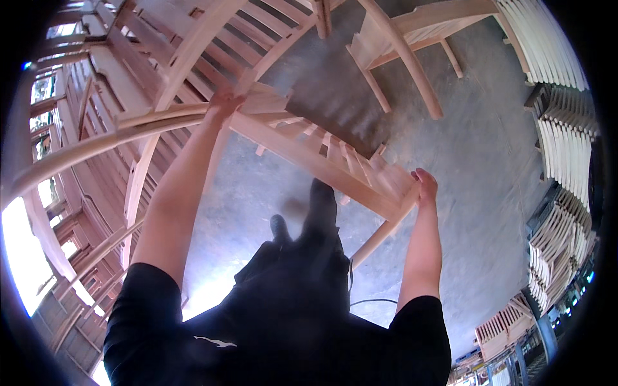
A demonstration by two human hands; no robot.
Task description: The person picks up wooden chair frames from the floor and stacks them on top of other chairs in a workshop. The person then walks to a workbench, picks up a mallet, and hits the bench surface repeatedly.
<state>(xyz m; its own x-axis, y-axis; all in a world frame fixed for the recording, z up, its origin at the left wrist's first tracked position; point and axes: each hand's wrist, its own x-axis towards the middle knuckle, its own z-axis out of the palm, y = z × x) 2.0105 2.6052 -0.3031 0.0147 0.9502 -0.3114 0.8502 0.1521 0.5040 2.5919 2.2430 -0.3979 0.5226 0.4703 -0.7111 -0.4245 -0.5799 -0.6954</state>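
A bare wooden chair frame (315, 161) with a slatted seat is held out in front of me, above the floor and my legs. My left hand (225, 104) is closed round its upper left part, close to a curved wooden rail (161, 119). At the frame's right corner, my right hand (425, 183) grips the wood where a leg (380, 238) runs down. Both hands' fingers are partly hidden by the wood. Whether the curved rail belongs to the held chair, I cannot tell.
Many unfinished wooden chairs (138, 64) are stacked along the left. Another chair (418, 26) stands ahead on the grey floor (476, 193). Piles of pale curved wooden parts (563, 141) line the right side. A dark cable (373, 300) lies near my right arm.
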